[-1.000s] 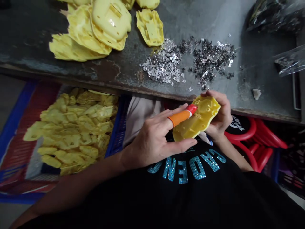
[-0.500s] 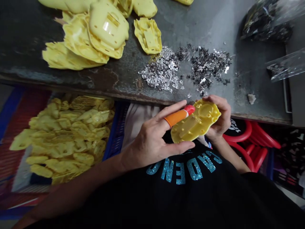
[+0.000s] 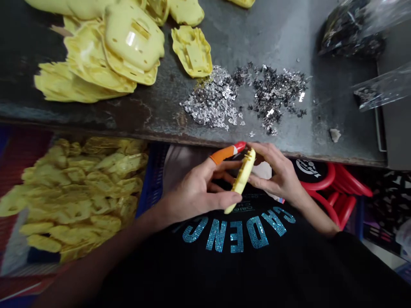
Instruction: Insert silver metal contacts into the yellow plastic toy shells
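Between my hands, just off the table's front edge, a yellow plastic shell part (image 3: 243,176) stands on its side, its thin edge toward me. My left hand (image 3: 202,188) grips it with the thumb at the lower end and the fingers behind; an orange and red cover wraps the index finger. My right hand (image 3: 276,173) pinches the upper end from the right. Beyond them on the table lie a heap of small silvery metal pieces (image 3: 213,100) and a heap of darker metal pieces (image 3: 276,92). One yellow shell (image 3: 194,53) lies open side up beside the silvery heap.
Larger yellow shells (image 3: 133,40) are stacked at the table's left. Below left, a blue crate (image 3: 154,175) borders a pile of yellow parts (image 3: 86,192). Plastic bags of dark pieces (image 3: 353,30) lie at the back right. Red-rimmed items (image 3: 340,184) sit under the table's right.
The yellow shell part has turned from showing its inner face to edge-on and moved slightly left and down. My right hand has shifted its grip. The view has moved slightly.
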Available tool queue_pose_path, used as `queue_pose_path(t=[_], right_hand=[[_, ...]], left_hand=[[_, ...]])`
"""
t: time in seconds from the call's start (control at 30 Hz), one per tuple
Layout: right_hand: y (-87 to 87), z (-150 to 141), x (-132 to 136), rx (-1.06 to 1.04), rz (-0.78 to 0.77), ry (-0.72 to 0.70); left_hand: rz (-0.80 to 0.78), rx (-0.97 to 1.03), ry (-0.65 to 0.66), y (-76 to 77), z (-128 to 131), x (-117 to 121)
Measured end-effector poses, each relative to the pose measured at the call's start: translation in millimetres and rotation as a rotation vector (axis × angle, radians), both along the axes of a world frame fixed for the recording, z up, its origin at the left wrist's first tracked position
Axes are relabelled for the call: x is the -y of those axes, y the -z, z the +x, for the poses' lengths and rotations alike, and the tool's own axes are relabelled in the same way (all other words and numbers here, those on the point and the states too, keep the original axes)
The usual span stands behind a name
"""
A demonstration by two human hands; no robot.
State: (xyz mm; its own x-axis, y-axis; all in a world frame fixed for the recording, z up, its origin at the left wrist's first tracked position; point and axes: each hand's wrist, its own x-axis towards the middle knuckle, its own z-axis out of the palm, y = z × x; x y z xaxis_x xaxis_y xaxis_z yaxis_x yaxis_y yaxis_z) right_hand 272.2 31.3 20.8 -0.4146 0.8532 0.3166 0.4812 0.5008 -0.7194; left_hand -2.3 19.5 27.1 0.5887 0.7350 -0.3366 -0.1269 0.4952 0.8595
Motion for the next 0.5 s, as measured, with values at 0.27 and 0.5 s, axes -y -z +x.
queue_pose_path(t=[0.27,0.5], right_hand=[[-2.9,16,-52,0.592,0.336,0.2],[-2.4,3,-62,0.767,0.284,0.109]], left_hand=[[-0.225,0.311,-0.369,8.5,-11,-4],[-0.22,0.294,-0.44,15.1,-12,2]])
